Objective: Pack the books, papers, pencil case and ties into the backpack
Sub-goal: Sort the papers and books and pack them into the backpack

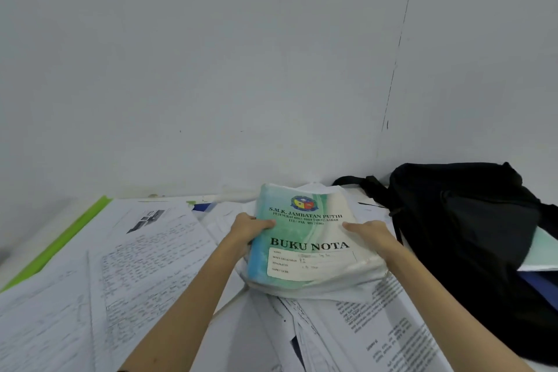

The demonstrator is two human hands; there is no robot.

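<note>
Both hands hold a stack topped by a green note book (305, 238) printed "BUKU NOTA", lifted just above the loose papers (145, 266) that cover the table (18, 254). The left hand (249, 228) grips the stack's left edge, thumb on the cover and fingers curled underneath. The right hand (370, 234) grips the right edge the same way. Under the note book lie white sheets that sag and stick out at the near corner. How many books are in the stack I cannot tell.

The black backpack (471, 238) lies on its side just to the right, against the wall, its mouth open toward the person with a blue folder (540, 287) and pale sheets already inside.

The stack looks moderately heavy and floppy. The soft cover bends, and the loose sheets beneath could slip out if the grip eases. A two-sided hold with fingers well underneath suits it best. Squaring the sheets first would likely help it slide into the soft bag mouth. A green folder (60, 238) lies at the far left.
</note>
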